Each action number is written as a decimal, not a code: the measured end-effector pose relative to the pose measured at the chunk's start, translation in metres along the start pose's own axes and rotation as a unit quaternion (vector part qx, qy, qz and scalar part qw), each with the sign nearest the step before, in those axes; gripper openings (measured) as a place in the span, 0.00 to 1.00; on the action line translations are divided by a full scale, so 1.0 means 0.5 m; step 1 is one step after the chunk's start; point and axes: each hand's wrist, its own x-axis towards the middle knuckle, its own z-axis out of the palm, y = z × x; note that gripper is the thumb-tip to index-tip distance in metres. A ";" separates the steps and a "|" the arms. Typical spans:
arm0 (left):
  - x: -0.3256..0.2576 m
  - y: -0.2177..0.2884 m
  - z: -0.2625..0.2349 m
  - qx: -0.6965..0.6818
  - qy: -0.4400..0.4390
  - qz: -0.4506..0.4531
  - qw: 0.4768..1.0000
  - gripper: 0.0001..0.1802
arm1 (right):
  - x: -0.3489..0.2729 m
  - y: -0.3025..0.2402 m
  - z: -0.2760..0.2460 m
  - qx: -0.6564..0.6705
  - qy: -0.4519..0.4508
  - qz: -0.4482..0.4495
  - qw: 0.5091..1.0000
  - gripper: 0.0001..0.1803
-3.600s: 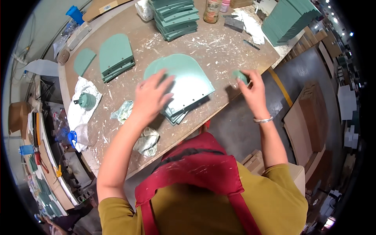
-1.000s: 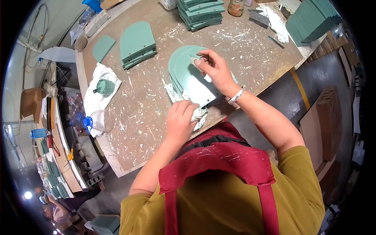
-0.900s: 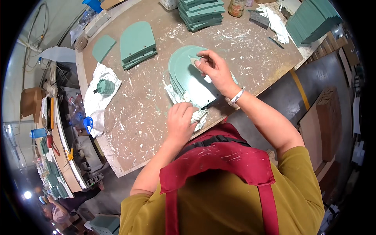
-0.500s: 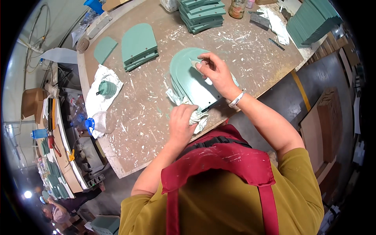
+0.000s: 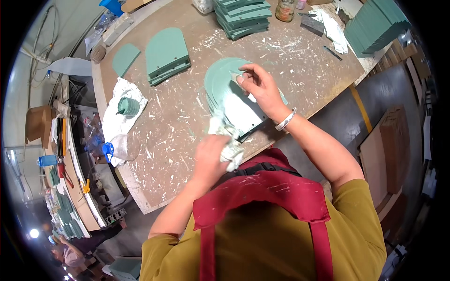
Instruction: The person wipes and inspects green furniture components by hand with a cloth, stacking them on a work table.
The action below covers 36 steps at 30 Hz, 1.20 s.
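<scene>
In front of me lies a small stack of green, round-topped panels (image 5: 222, 77), its straight edge with small holes towards me. My right hand (image 5: 266, 93) is over the top panel, thumb and fingers pinched on a small pale flat piece (image 5: 234, 77) whose kind I cannot make out. My left hand (image 5: 210, 157), smeared by motion, grips a crumpled white rag (image 5: 232, 152) with greenish stains at the panels' near left corner. Bright glare covers part of the top panel.
More green panels (image 5: 167, 49) lie at the far left, beside a single panel (image 5: 125, 59). Taller stacks (image 5: 241, 16) stand at the back and far right (image 5: 375, 28). A green-coated cup (image 5: 127, 107) rests on a white cloth (image 5: 112, 124). A jar (image 5: 285, 10) stands at the back.
My left hand has drawn the rag slightly left and towards me, off the panels' near edge. My right hand has barely moved, still pinching the pale piece.
</scene>
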 end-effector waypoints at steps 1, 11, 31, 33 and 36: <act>0.018 0.012 -0.011 -0.002 -0.003 0.000 1.000 0.30 | -0.001 -0.001 0.000 0.001 -0.002 0.004 1.000 0.19; 0.044 -0.004 0.043 0.050 0.053 0.064 0.995 0.24 | -0.004 -0.002 0.004 -0.022 0.004 -0.005 1.000 0.20; 0.037 0.020 0.048 -0.011 0.052 0.006 0.999 0.25 | -0.006 0.014 0.008 -0.075 0.015 -0.033 0.997 0.20; 0.035 0.023 0.046 -0.009 0.053 -0.002 0.999 0.24 | -0.004 0.008 0.010 -0.077 0.014 -0.030 0.997 0.20; 0.021 0.009 0.036 -0.013 0.029 0.026 0.999 0.21 | -0.008 0.009 0.009 -0.062 0.016 -0.025 0.998 0.21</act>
